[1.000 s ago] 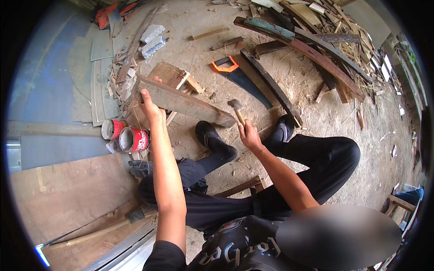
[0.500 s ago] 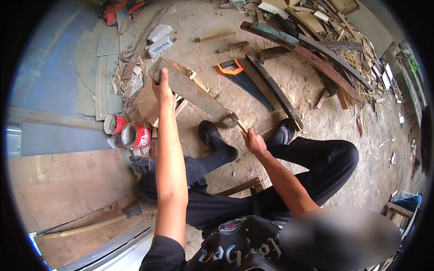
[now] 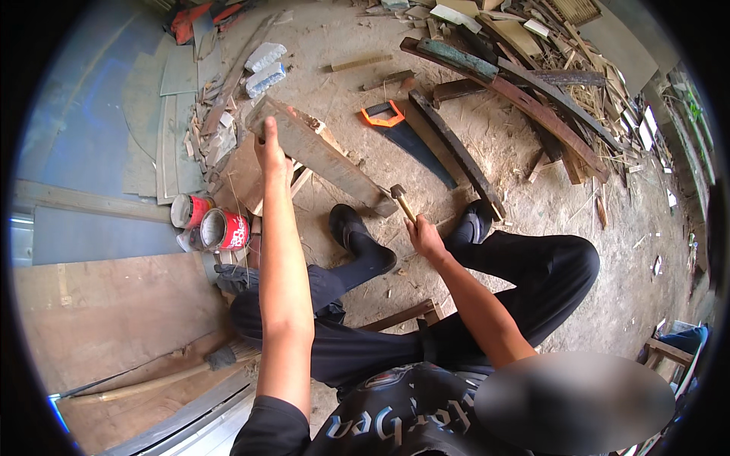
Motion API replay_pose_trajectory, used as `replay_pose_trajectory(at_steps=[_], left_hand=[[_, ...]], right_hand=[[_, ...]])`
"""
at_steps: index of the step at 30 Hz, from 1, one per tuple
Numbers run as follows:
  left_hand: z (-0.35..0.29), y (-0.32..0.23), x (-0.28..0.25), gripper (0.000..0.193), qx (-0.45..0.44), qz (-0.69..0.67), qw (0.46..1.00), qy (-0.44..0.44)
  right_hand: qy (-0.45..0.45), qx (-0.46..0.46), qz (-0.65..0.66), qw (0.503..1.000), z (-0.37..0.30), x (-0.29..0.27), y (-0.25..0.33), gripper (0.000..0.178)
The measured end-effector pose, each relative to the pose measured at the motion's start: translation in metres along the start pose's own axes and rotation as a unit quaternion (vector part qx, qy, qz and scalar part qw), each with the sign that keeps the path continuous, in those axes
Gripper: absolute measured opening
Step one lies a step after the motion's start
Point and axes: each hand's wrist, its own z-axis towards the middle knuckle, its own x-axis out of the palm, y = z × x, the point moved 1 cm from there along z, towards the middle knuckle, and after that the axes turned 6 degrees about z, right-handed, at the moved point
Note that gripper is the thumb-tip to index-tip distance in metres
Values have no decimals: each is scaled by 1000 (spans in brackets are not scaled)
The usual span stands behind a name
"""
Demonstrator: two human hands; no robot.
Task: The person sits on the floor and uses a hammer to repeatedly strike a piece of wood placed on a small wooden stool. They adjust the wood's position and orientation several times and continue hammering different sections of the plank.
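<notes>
My left hand (image 3: 272, 148) grips a weathered wooden board (image 3: 327, 162) near its far left end, thumb lying along the face. The board slants down to the right, and lighter wood shows behind it. My right hand (image 3: 427, 237) is closed around the wooden handle of a hammer (image 3: 401, 199). Its dark head stands just off the board's near right end, with a small gap between them. Beyond the board, a handsaw (image 3: 414, 143) with an orange and black handle lies on the ground beside a dark beam (image 3: 456, 152).
Two red-labelled cans (image 3: 224, 229) stand left of my left forearm. White and blue blocks (image 3: 265, 79) lie at the far left. A pile of beams and scrap wood (image 3: 525, 99) fills the far right. My feet rest on the dusty floor (image 3: 563, 251) on either side of the hammer.
The hammer's head has swung from the board's right end slightly up and right, leaving a small gap. My left hand keeps its hold on the board.
</notes>
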Motion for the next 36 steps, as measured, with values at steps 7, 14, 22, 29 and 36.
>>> replay_pose_trajectory(at_steps=[7, 14, 22, 29, 36], left_hand=[[-21, 7, -7, 95, -7, -33, 999, -29], [-33, 10, 21, 112, -29, -21, 998, -42], [-52, 3, 10, 113, 9, -11, 1000, -8], [-89, -37, -56, 111, 62, -207, 962, -166], [-142, -6, -90, 109, 65, -348, 915, -196]], right_hand=[[196, 167, 84, 963, 28, -30, 0, 48], [406, 330, 90, 847, 39, -62, 60, 31], [387, 304, 57, 869, 33, -30, 51, 29], [148, 376, 351, 845, 8, -41, -8, 86], [-108, 247, 570, 776, 49, -89, 62, 93]])
